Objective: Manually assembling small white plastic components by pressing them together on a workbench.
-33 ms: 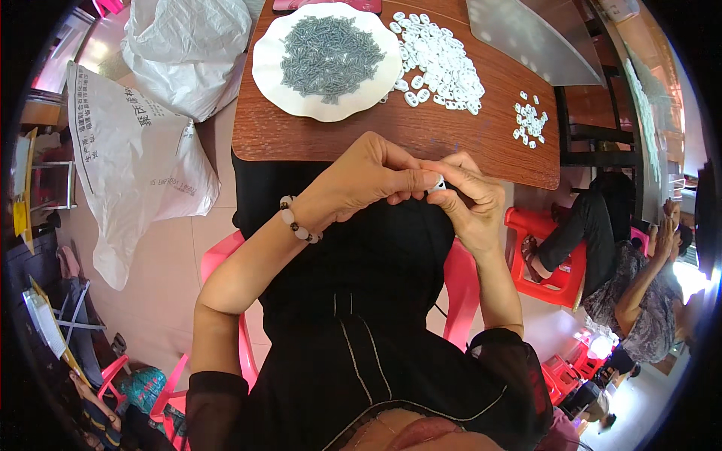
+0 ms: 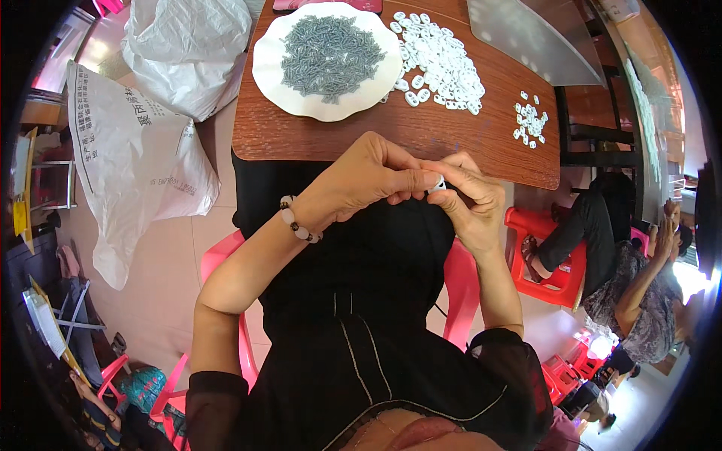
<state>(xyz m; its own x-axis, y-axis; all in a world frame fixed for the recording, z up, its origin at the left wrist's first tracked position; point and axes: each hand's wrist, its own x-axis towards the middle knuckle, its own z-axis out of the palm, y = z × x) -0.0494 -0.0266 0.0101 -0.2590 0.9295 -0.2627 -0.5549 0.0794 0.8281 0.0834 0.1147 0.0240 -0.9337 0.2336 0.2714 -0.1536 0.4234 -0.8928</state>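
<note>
My two hands meet just past the near edge of the table, over my lap. My right hand [image 2: 475, 197] is closed, pinching a small white plastic piece [image 2: 439, 183] between thumb and fingers. Closed in a pinch, my left hand [image 2: 370, 174] comes in from the left with its thumb tip against that piece. Whatever is between its fingertips is hidden. On the table, a scalloped white dish [image 2: 271, 79] holds a heap of tiny grey rod-like pieces [image 2: 331, 56]. Right of it lies a big loose pile of white oval pieces with holes [image 2: 447, 68].
A smaller cluster of white pieces [image 2: 531, 122] lies near the right end of the brown wooden table [image 2: 301, 139]. A grey panel [image 2: 534, 41] stands at its far right. White sacks [image 2: 135, 158] are on the left floor. A red stool [image 2: 553, 259] and a seated person [image 2: 639, 293] are at right.
</note>
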